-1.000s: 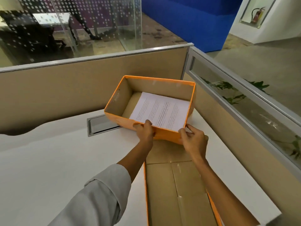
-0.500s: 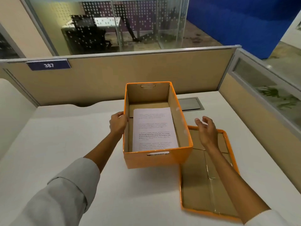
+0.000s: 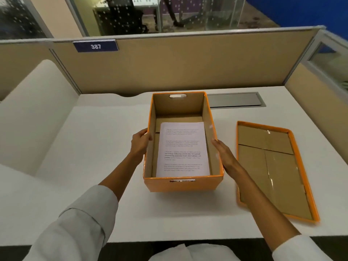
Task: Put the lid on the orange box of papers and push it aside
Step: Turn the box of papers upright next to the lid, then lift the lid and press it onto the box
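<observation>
The orange box (image 3: 181, 185) stands open in the middle of the white desk, a printed sheet of paper (image 3: 183, 149) lying flat inside it. My left hand (image 3: 140, 141) grips the box's left wall, thumb over the rim. My right hand (image 3: 223, 152) lies flat against the outside of the right wall, fingers extended. The orange lid (image 3: 271, 166) lies upside down on the desk to the right of the box, brown inside facing up, apart from both hands.
The white desk (image 3: 94, 147) is bounded by beige partition panels (image 3: 169, 63) behind and at the right. A grey cable hatch (image 3: 235, 99) is set into the desk behind the box. A blue tag reading 387 (image 3: 95, 46) hangs on the partition.
The box has been turned lengthwise and set in front of me, off the lid. My right hand, which hovered over the lid, now rests against the box's right wall.
</observation>
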